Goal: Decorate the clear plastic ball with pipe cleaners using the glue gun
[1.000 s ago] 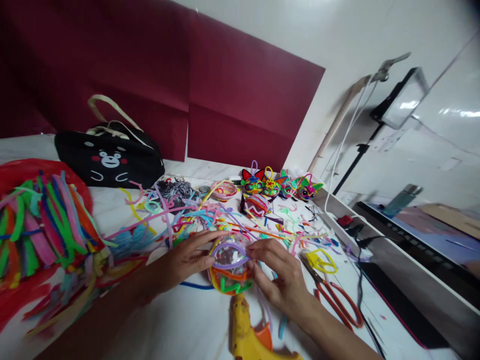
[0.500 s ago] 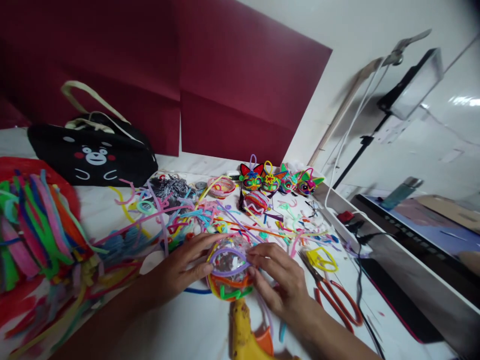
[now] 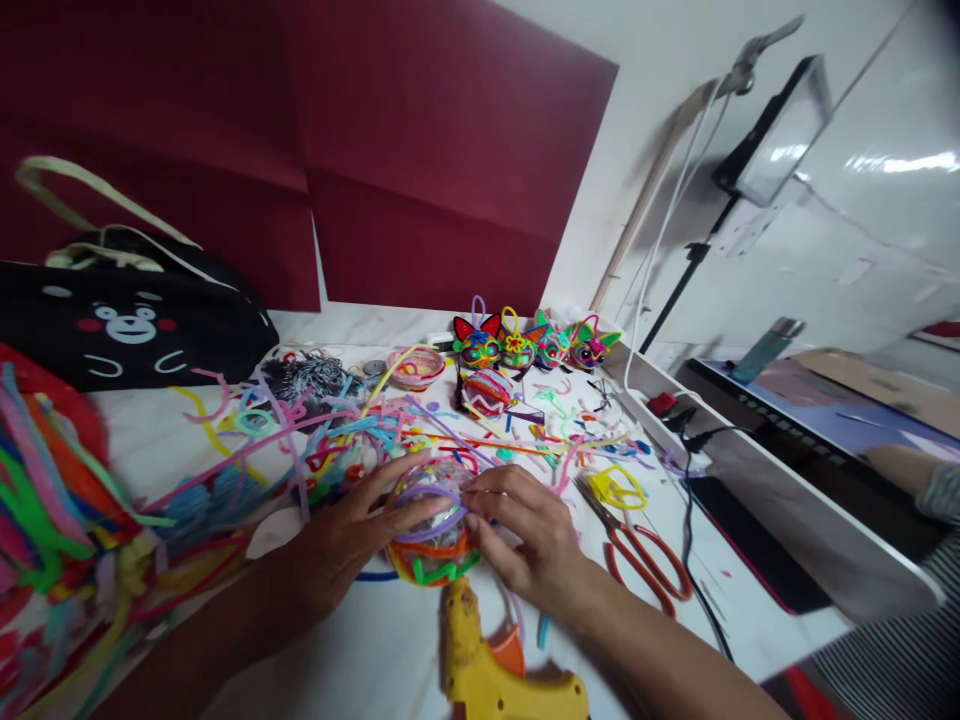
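Note:
A clear, rounded ball point(image 3: 421, 556) wrapped in orange, yellow and green pipe cleaners rests on the table between my hands. A purple pipe cleaner point(image 3: 409, 532), bent into a loop, lies across its upper front. My left hand point(image 3: 364, 525) holds the ball's left side, with a finger laid over the purple loop. The fingertips of my right hand point(image 3: 525, 530) pinch the loop's right end against the ball. Just below the ball is a yellow hot glue gun point(image 3: 499, 675) with an orange trigger. Orange-handled scissors point(image 3: 646, 565) lie to the right of my right hand.
Loose pipe cleaners point(image 3: 322, 425) cover the table's middle; a colourful bunch point(image 3: 52, 490) fills the left. Several finished animal-face ornaments point(image 3: 480, 347) stand at the back. A black bag point(image 3: 127, 335) is back left. Cables point(image 3: 686, 530) run along the right. Another person's arm point(image 3: 900, 470) shows far right.
The view has turned right, so the table's contents sit further left. A finger of my left hand now reaches across the purple loop. My right hand keeps its pinch.

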`<state>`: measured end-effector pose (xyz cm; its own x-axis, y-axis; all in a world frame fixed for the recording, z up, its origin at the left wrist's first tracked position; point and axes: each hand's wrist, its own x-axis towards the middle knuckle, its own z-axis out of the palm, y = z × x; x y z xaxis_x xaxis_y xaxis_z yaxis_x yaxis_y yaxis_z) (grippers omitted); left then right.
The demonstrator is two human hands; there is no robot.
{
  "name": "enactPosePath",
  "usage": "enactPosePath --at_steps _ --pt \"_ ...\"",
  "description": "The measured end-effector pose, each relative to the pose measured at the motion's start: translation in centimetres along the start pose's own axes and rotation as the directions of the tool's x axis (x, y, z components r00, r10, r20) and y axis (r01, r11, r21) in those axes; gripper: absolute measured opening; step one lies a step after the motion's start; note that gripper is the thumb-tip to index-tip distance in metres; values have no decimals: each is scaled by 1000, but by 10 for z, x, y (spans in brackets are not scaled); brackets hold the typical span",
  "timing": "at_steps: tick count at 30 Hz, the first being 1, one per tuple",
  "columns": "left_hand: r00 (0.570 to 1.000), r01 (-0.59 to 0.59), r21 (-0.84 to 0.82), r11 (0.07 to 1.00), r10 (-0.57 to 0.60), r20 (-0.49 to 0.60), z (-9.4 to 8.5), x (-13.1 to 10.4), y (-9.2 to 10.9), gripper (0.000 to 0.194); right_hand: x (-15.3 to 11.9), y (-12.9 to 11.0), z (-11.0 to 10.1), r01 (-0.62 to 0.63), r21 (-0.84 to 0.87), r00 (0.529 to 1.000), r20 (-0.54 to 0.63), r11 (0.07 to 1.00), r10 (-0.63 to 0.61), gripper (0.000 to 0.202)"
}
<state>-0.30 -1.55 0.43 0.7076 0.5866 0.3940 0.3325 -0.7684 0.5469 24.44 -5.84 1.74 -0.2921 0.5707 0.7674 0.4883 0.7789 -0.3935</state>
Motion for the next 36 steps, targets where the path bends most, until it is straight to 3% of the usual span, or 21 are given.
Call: enactPosePath --at_steps 9,17,27,36 --pt "990 -120 78 990 113 86 -6 0 -6 51 1 1 -1 14 -19 1000 -11 1000 -14 15" --pt "990 -108 85 991 100 100 -6 2 -7 52 3 3 -2 65 -52 997 37 997 -63 15" --pt "993 -74 31 997 71 98 -10 5 1 47 7 2 1 -163 149 984 -50 975 172 8" --pt "993 -68 21 997 65 97 -10 4 1 47 14 11 3 -388 345 916 43 855 398 3"
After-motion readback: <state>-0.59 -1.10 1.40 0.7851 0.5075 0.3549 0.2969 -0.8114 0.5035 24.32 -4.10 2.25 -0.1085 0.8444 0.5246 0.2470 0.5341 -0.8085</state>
